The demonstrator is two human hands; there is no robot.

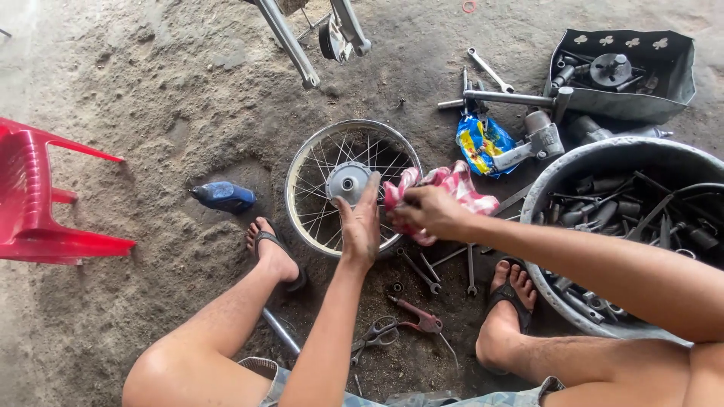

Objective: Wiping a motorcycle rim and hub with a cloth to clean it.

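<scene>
Hands meet over a small silver spoked wheel lying flat on the sandy, dirt-covered floor. The left hand is spread open, fingers straight and together, with its fingertips against a red-and-white checked cloth rag just above the wheel's grey hub; it clasps nothing. The right hand is closed around the same rag, fingers curled and clamped on the fabric, which bunches over the wheel's right rim.

Just below the wheel lie several steel open-ended spanners, and below those a pair of red-handled pliers beside grey scissors. Left of the wheel, near the person's sandalled foot, rests a blue plastic bottle. Far left of the wheel stands a red plastic chair.

Right of the wheel sits a large round grey metal basin filled with dark sockets and assorted tools. Above and to the right of the wheel lie a blue-and-yellow crumpled plastic packet, a long steel bar wrench and a black open-topped tool box. Above the wheel, silver fork legs of a cycle frame enter from the top edge.
</scene>
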